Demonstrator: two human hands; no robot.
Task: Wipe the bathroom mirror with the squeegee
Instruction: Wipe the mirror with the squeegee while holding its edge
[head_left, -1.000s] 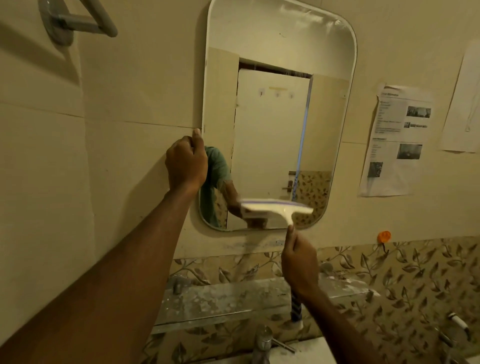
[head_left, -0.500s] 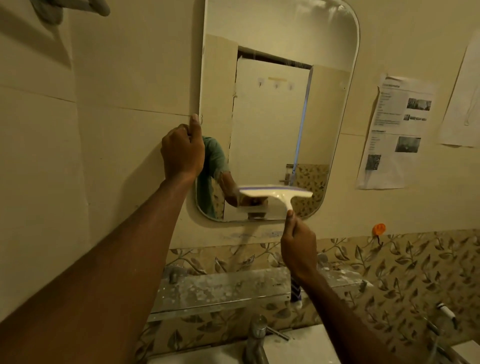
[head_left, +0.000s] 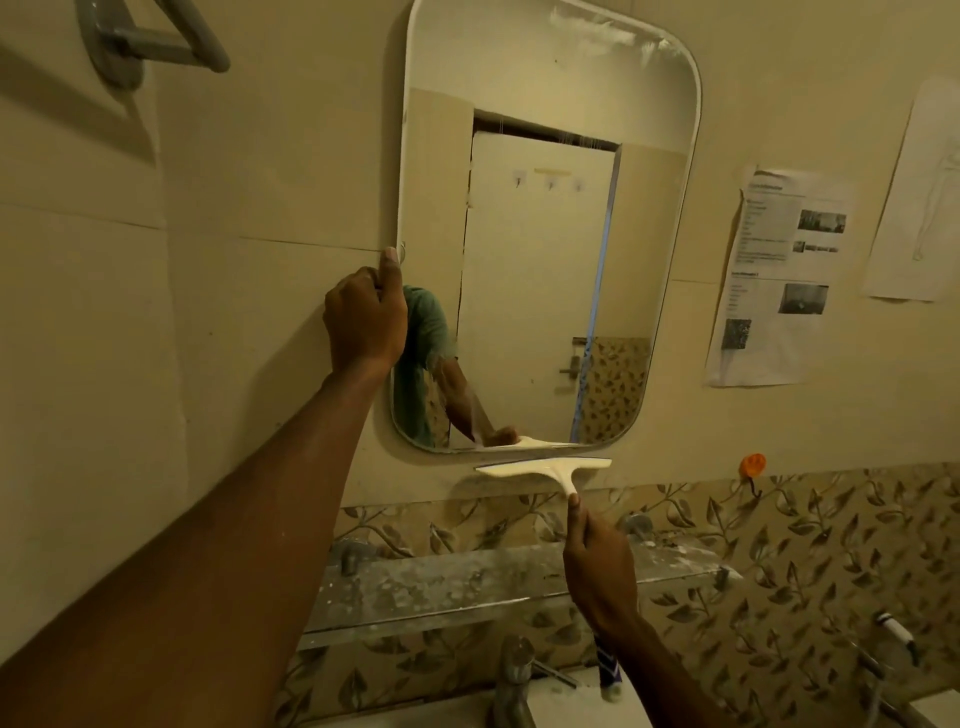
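Observation:
A tall mirror (head_left: 540, 234) with rounded corners hangs on the beige wall. My left hand (head_left: 366, 317) grips its left edge at mid height, thumb pointing up along the rim. My right hand (head_left: 597, 566) holds the handle of a cream squeegee (head_left: 545, 467). The squeegee's blade lies level on the wall just below the mirror's bottom edge. The mirror reflects a door, my arm and the squeegee.
A stained glass shelf (head_left: 467, 587) runs under the mirror, with a tap (head_left: 514, 675) and basin below it. Printed papers (head_left: 779, 280) are stuck to the wall at right, near an orange hook (head_left: 753, 465). A grey rail (head_left: 150, 41) is mounted at upper left.
The squeegee has slid down from the mirror's lower part to the wall just beneath its bottom edge. My left hand has stayed on the mirror's left edge.

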